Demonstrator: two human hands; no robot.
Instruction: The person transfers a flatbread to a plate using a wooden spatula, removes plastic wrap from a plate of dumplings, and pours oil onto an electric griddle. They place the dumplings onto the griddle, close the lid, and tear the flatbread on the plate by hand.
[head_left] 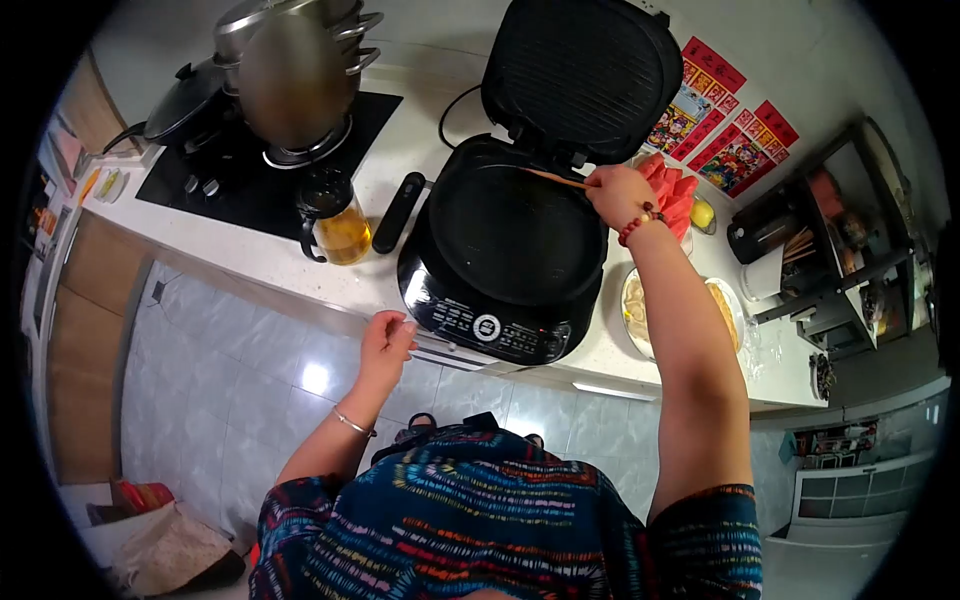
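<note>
Standing at the white surface point(390, 150), you hold your left hand point(388, 340) low before its near edge, fingers loosely curled, that grip free of any object. Just beyond sits the black griddle point(421, 258), its control panel point(520, 332) facing you. On your right, partly behind your right forearm point(690, 320), are a dish of pale rounds point(640, 352) and a dish of browned food point(740, 318); on your left stands a jug of yellow liquid point(343, 236). Farther back, over the far part of the round cooking plate point(510, 250), your right hand point(618, 195) has its grip closed on a slim reddish-brown utensil point(558, 179); whether the tip touches, I cannot tell. The step in hand looks like working the utensil along the plate. The next move seems to call for a steady, low wrist that avoids the raised lid point(585, 80). Beyond are red prints point(713, 70) and, at left, a steel pot point(240, 35).
</note>
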